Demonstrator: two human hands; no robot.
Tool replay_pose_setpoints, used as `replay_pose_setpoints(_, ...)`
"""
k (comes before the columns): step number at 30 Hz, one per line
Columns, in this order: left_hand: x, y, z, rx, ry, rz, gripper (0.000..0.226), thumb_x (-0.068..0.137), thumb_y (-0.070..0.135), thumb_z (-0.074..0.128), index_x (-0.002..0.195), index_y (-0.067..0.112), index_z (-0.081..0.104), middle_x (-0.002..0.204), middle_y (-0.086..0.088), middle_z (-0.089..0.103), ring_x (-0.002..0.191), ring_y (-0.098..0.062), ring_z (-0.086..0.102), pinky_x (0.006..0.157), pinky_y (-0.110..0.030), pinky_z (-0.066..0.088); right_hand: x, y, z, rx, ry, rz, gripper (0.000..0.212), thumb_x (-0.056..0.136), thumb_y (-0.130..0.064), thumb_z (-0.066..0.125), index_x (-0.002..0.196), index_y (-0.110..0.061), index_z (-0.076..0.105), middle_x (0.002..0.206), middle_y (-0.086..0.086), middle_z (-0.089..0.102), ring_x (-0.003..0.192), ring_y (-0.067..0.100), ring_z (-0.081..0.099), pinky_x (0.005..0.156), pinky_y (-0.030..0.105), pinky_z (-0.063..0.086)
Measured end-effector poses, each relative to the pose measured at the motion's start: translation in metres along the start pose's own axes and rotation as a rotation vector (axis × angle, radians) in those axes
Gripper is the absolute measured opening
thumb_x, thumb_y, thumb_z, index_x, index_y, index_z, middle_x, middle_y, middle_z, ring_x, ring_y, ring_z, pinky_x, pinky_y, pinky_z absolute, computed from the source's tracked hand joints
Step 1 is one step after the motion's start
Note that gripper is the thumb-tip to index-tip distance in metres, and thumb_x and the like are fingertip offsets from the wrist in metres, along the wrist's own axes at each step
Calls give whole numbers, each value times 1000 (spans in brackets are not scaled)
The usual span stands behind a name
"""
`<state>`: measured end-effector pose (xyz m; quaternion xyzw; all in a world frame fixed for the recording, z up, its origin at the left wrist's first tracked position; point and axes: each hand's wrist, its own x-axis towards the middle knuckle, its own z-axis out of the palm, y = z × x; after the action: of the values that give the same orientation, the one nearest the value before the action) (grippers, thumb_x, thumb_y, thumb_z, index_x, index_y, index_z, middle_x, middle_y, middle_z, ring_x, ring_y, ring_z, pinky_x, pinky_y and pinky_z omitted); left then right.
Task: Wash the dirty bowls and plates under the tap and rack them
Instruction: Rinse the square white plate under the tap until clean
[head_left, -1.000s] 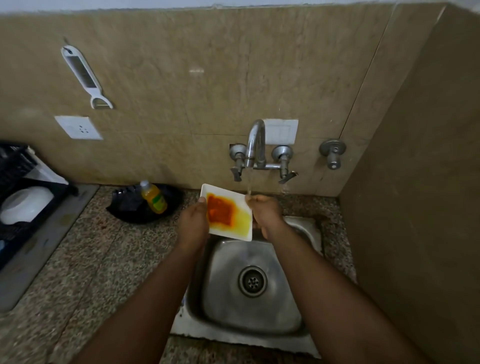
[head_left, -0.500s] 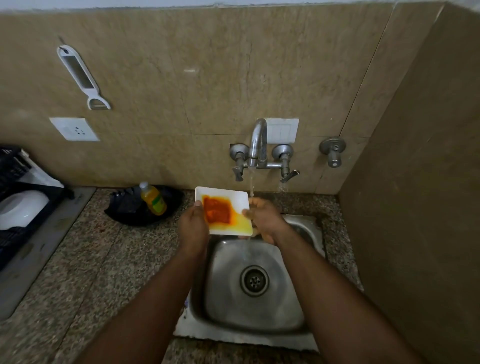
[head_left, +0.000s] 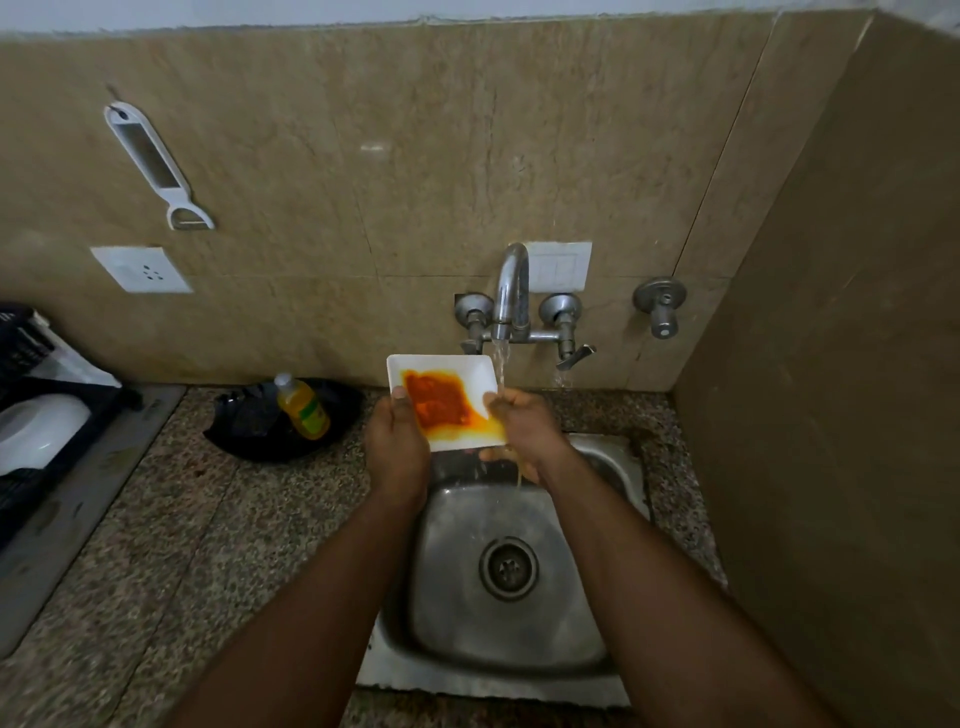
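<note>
A white rectangular plate (head_left: 457, 371) smeared with red-orange sauce is held over the back of the steel sink (head_left: 519, 634). My left hand (head_left: 397, 449) grips its left edge, thumb on top. My right hand (head_left: 524, 428) grips its right edge. Water runs from the tap (head_left: 511, 291) onto the plate's right side and my right hand, and orange-tinted water drips into the basin. A black dish rack (head_left: 31, 467) at the far left holds a white bowl (head_left: 39, 428).
A yellow soap bottle (head_left: 304, 408) lies in a black dish (head_left: 275, 441) on the granite counter left of the sink. A peeler (head_left: 156, 166) and a socket (head_left: 140, 270) are on the tiled wall. A side wall stands close on the right.
The plate has shifted a little right and under the stream. Water now strikes its right edge and my right hand, and the sauce is washing off yellow at the lower right corner.
</note>
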<state>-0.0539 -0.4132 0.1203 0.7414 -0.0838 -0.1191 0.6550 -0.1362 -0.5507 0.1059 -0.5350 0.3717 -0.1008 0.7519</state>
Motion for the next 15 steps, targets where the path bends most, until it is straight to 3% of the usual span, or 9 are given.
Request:
replay_pose_setpoints(2, 4, -4, -1, -19, -8, 9, 52, 96, 62, 41, 99, 18, 69, 98, -10, 73, 94, -32, 70, 89, -57, 58, -1, 3, -10, 40, -119, 14, 32, 100, -2, 57, 129, -15, 63, 120, 12, 72, 100, 30, 74, 75, 44, 62)
replay_pose_setpoints(4, 2, -9, -1, -6, -31, -5, 54, 95, 65, 42, 99, 17, 68, 97, -11, 73, 94, -33, 71, 87, -57, 58, -3, 5, -15, 18, -130, 25, 35, 99, 0, 58, 131, -15, 61, 118, 13, 73, 96, 33, 75, 69, 41, 62)
replay_pose_setpoints(6, -6, -7, 6, 26, -47, -13, 47, 102, 57, 43, 102, 17, 67, 98, -9, 72, 93, -30, 70, 88, -55, 58, -4, 2, -10, -80, -18, 4, 22, 103, -17, 58, 123, -12, 64, 103, 15, 76, 73, 33, 76, 51, 34, 56)
replay_pose_setpoints(8, -10, -5, 12, 23, -28, -18, 38, 107, 47, 42, 102, 18, 66, 99, -9, 72, 95, -28, 70, 89, -54, 58, -2, 0, -6, -121, 92, -14, 29, 105, -34, 55, 114, -10, 66, 89, 17, 77, 59, 33, 73, 44, 29, 50)
replay_pose_setpoints(10, -8, -2, 12, -4, -14, -29, 38, 107, 46, 43, 101, 18, 67, 100, -11, 72, 96, -31, 70, 89, -55, 57, -1, -3, -9, -98, 30, -11, 27, 105, -29, 55, 116, -8, 67, 94, 18, 77, 68, 36, 74, 47, 32, 54)
replay_pose_setpoints(13, -5, 1, 3, -9, -15, -35, 39, 107, 46, 44, 102, 17, 68, 99, -11, 73, 95, -31, 71, 88, -54, 59, -8, -4, -23, -46, -160, 33, 29, 102, -2, 53, 129, -7, 62, 116, 14, 72, 98, 37, 73, 56, 33, 59)
replay_pose_setpoints(15, -9, 1, 4, -10, -30, -18, 39, 108, 46, 43, 103, 16, 68, 99, -12, 73, 95, -32, 71, 86, -52, 59, -9, -1, -24, -129, -162, 3, 30, 101, -1, 54, 129, -9, 62, 109, 13, 75, 92, 32, 76, 59, 35, 59)
